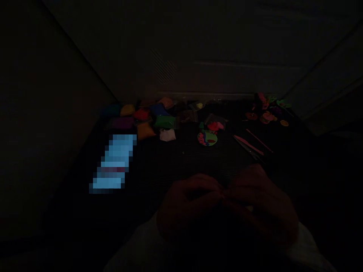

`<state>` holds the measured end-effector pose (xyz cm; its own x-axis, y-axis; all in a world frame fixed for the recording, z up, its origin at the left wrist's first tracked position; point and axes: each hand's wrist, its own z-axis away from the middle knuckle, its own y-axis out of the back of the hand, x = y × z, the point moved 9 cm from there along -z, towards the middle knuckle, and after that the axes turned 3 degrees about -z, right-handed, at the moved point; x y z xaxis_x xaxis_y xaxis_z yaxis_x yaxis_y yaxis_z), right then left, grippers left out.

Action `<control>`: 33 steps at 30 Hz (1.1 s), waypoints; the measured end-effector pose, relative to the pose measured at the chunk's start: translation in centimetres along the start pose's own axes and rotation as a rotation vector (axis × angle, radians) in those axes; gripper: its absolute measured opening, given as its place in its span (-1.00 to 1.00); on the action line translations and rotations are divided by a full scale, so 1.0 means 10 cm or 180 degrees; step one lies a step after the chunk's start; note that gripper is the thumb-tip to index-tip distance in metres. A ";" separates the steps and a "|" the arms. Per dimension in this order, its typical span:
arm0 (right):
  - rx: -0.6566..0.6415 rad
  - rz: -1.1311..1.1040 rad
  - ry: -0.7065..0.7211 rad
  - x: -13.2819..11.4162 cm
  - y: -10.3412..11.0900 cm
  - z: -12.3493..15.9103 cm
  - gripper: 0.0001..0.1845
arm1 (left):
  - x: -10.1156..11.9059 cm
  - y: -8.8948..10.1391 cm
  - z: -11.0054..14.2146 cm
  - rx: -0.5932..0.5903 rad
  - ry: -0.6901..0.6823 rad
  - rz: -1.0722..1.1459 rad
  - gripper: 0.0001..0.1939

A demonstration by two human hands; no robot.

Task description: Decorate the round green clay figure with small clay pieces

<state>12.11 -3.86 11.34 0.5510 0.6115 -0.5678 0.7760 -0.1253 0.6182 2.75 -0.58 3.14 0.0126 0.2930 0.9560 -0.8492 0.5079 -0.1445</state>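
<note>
The scene is very dark. My left hand (187,206) and my right hand (261,207) meet low in the middle, fingertips pinched together around something tiny that I cannot make out. Both wrists end in pale sleeves. Beyond the hands, on the dark mat (170,166), lies a round green clay piece (207,137) with red and blue decoration. Two pink modelling sticks (249,145) lie to its right.
Several bags of coloured clay (147,119) are heaped at the back left, with a white lump (167,135) in front. Small finished clay figures (268,111) sit at the back right. A bright blurred blue rectangle (113,162) lies at the left. A wall rises behind.
</note>
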 end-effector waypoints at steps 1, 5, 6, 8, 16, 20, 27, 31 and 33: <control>-0.0018 -0.0008 -0.0012 0.04 -0.01 -0.03 -0.81 | -0.01 0.03 -0.04 0.0033 0.0042 -0.0026 -0.92; -0.0118 -0.0126 0.0024 0.15 -0.04 -0.13 -0.86 | -0.05 0.09 -0.21 0.0036 0.0237 -0.0133 -0.90; -0.0135 -0.0144 0.0015 0.18 -0.05 -0.15 -0.87 | -0.06 0.10 -0.24 0.0006 0.0284 -0.0145 -0.90; -0.0159 -0.0118 -0.0055 0.26 -0.06 -0.18 -0.88 | -0.09 0.13 -0.30 -0.0007 0.0410 -0.0178 -0.89; -0.0202 0.0579 -0.0560 0.80 -0.14 -0.37 -0.89 | 0.10 0.72 -0.47 0.1230 0.0237 -0.2268 -0.72; -0.0185 0.0878 -0.0742 1.06 -0.27 -0.38 -0.90 | 0.19 0.77 -0.72 0.1398 -0.0304 -0.3228 -0.62; -0.0268 0.0783 -0.0788 1.21 -0.45 -0.35 -0.88 | 0.08 0.63 -0.97 0.1126 -0.0673 -0.3581 -0.53; -0.0255 0.0742 -0.0887 1.25 -0.46 -0.37 -0.86 | 0.07 0.63 -0.99 0.1202 -0.0682 -0.3551 -0.52; -0.0277 0.0711 -0.0904 1.26 -0.48 -0.39 -0.82 | 0.06 0.67 -0.99 0.1284 -0.0556 -0.3508 -0.53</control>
<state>14.11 7.47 3.36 0.7765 0.3339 -0.5343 0.6047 -0.1568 0.7808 2.33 11.03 0.23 0.7956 -0.2727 0.5410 -0.5310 0.1158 0.8394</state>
